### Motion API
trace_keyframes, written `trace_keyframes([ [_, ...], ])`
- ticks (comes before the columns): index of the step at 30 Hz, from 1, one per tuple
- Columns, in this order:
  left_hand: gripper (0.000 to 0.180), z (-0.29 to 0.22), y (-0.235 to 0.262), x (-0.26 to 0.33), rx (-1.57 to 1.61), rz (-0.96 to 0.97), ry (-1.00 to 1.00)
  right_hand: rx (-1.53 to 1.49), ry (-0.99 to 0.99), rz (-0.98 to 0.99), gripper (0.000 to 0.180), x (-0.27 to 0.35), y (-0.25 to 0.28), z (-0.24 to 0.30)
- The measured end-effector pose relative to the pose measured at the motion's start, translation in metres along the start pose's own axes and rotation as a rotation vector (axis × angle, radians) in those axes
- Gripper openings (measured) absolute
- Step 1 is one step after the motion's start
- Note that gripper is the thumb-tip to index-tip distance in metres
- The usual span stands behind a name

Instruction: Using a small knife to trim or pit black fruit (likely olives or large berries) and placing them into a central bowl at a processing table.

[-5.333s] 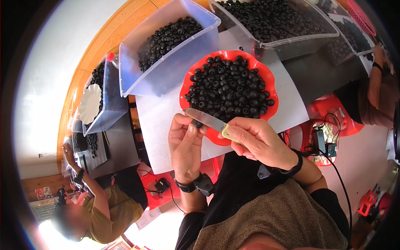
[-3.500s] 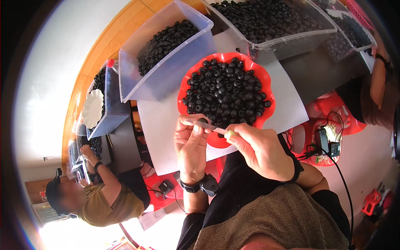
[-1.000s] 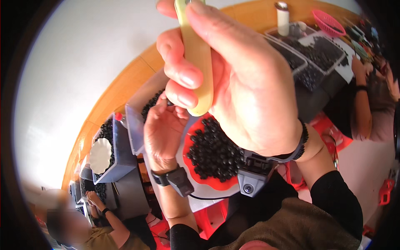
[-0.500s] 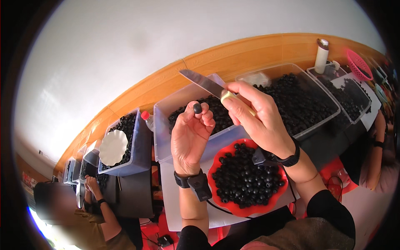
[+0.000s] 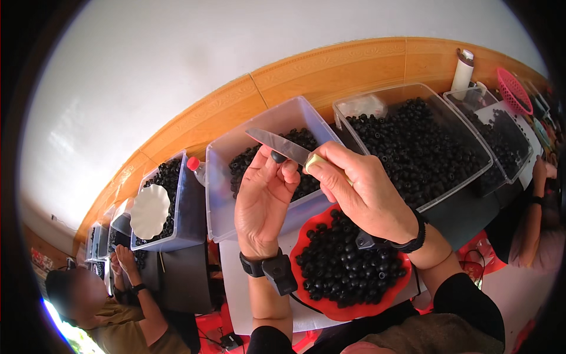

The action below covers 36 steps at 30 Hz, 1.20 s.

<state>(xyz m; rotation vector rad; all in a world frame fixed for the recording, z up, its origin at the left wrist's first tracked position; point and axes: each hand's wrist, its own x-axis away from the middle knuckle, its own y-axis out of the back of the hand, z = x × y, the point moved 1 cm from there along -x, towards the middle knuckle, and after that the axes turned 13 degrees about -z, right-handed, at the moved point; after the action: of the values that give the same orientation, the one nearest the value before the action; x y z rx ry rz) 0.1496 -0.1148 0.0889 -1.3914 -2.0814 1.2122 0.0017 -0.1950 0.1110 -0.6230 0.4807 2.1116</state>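
Observation:
My left hand (image 5: 263, 203) pinches a single black bead (image 5: 277, 157) between its fingertips, palm turned up. In my right hand (image 5: 361, 187) is a knife (image 5: 277, 143) with a pale yellow handle, gripped in closed fingers. Its blade points up and left and lies across the top of the bead, apparently touching it. Below my hands stands a red scalloped bowl (image 5: 330, 311) heaped with black beads (image 5: 354, 265), some showing round holes. Behind my left hand is a clear plastic bin (image 5: 219, 203) holding more of them.
Another clear bin (image 5: 484, 162) of black beads stands behind my right hand. Left are a bin (image 5: 197, 212) with a white scalloped dish (image 5: 150, 211) on its beads and a red-capped bottle (image 5: 196, 167). Co-workers' hands (image 5: 124, 259) show at both sides. A white bottle (image 5: 463, 74) stands far right.
The knife has come down from above the bead onto it, with my right hand lower and slightly left. My left hand still holds the bead. The whole view has shifted a little.

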Motion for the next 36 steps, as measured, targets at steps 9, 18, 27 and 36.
trace_keyframes([
  [9, 0.027, 0.002, 0.001, 0.001, -0.034, -0.072, -0.055, 0.001, -0.078, 0.015, 0.017, 0.002, -0.001, -0.003],
  [18, 0.025, 0.003, 0.009, -0.002, -0.01, -0.045, -0.04, -0.129, -0.227, 0.086, 0.019, -0.001, -0.001, 0.001],
  [27, 0.026, 0.003, 0.011, -0.002, -0.01, -0.036, -0.036, -0.219, -0.309, 0.138, 0.02, 0.0, 0.0, 0.002],
  [36, 0.022, 0.006, 0.005, 0.0, -0.069, -0.021, -0.091, -0.318, -0.33, 0.178, 0.022, -0.002, -0.002, 0.005],
])
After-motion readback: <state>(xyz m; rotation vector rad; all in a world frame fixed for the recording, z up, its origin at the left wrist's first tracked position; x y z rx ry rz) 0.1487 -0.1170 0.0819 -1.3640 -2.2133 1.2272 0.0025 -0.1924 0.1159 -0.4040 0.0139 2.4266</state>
